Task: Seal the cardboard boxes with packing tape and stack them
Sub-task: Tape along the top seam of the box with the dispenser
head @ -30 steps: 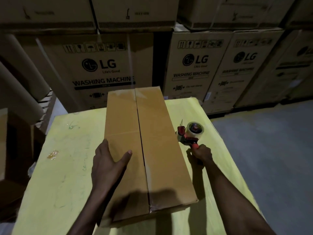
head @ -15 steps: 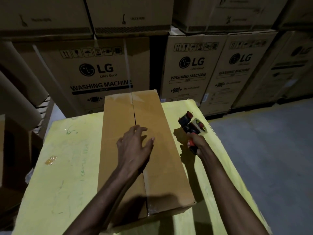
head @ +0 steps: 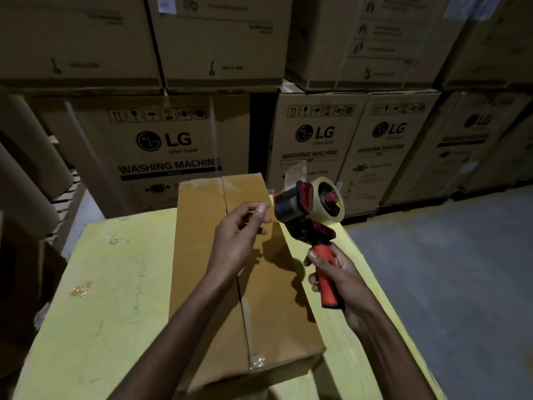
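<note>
Head view: the long brown cardboard box (head: 202,255) lies with its flaps closed on the yellow desk (head: 101,284). The right hand (head: 337,278) grips the red-and-black tape dispenser (head: 305,206) by its handle. The left hand (head: 239,235), loosely curled and empty, hovers beside it. The next move is probably to catch the loose tape end and stick it at the seam's far end.

Long cardboard box (head: 207,269) flat on yellow table (head: 115,298), flaps closed, centre seam showing. Right hand (head: 337,272) grips red handle of tape dispenser (head: 305,209), held up beside the box; loose tape end (head: 297,171) sticks upward. Left hand (head: 236,235) hovers over the seam, fingers loosely curled. LG washing machine cartons (head: 161,145) stacked behind.
</note>
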Action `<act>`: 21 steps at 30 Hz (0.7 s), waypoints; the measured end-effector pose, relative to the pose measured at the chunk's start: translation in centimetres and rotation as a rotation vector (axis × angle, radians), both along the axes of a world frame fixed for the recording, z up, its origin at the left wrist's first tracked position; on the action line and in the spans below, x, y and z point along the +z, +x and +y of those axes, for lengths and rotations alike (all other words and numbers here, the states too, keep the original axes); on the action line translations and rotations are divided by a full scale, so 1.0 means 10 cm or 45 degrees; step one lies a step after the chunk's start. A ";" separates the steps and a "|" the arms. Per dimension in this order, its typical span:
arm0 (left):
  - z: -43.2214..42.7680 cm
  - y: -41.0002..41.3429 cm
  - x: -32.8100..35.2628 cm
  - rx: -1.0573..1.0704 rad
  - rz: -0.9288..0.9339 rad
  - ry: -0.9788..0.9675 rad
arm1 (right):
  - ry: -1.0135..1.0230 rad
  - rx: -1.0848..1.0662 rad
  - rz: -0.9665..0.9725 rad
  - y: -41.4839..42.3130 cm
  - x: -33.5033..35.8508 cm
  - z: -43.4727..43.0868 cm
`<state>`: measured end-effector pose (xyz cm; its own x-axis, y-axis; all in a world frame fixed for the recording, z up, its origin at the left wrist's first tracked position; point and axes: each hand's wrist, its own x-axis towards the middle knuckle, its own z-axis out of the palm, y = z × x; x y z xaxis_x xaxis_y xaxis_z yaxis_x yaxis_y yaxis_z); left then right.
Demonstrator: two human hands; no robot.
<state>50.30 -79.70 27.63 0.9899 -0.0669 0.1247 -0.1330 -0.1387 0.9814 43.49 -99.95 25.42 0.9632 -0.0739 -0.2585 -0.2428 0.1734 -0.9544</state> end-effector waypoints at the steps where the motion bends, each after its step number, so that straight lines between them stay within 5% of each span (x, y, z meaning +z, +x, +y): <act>1: 0.05 -0.08 0.07 0.042 -0.011 -0.029 | -0.028 0.014 -0.014 -0.09 0.02 0.05; 14: 0.42 -0.53 0.20 -0.102 0.414 -0.263 | -0.257 0.016 -0.322 -0.45 -0.09 0.49; 21: 0.52 -0.56 0.22 -0.147 0.755 -0.608 | -0.314 0.000 -0.413 -0.44 -0.17 0.51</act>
<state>44.69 -74.46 29.86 0.8901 -0.2461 -0.3836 0.4464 0.3010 0.8427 39.09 -94.87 23.70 0.9919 -0.0954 0.0843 0.0777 -0.0707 -0.9945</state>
